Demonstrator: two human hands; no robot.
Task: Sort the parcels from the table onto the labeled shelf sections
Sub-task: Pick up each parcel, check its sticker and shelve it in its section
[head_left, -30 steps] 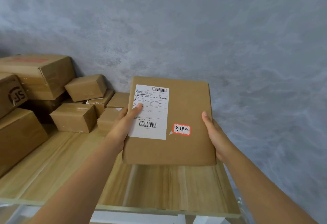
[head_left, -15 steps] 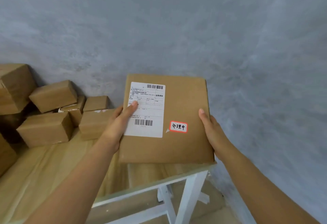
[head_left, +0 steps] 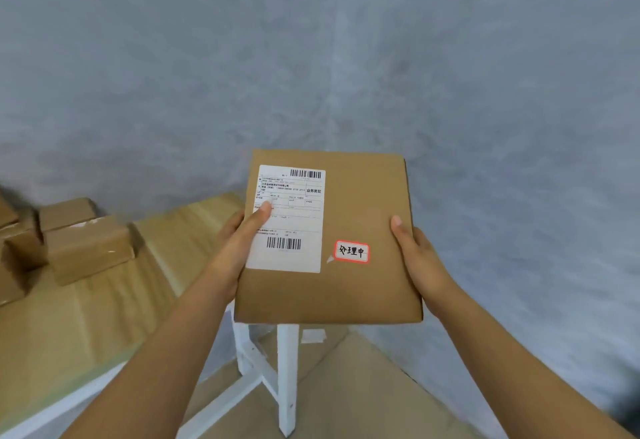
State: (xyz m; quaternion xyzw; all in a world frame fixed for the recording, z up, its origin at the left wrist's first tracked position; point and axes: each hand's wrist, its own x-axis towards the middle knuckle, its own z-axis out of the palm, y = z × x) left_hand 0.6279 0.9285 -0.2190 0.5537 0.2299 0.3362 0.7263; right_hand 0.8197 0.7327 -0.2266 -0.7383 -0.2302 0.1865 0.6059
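I hold a flat brown cardboard parcel [head_left: 360, 216] in front of me with both hands, beyond the table's right end. It carries a white shipping label [head_left: 294, 203] with barcodes and a small red-bordered sticker [head_left: 351, 251] with handwritten characters. My left hand [head_left: 239, 248] grips its left edge, thumb lying on the label. My right hand [head_left: 419, 258] grips the right edge, thumb on top. More brown parcels [head_left: 86, 248] lie on the wooden table [head_left: 104, 317] at the left. No shelf is in view.
A grey wall corner [head_left: 336, 74] fills the background. White table legs [head_left: 287, 379] stand below the parcel on a tan floor [head_left: 346, 386]. The table's front edge runs along the lower left.
The view has swung to the right: the table and its parcels have slid to the left, and the table legs and floor have come into sight. Both hands keep the same grip on the parcel.
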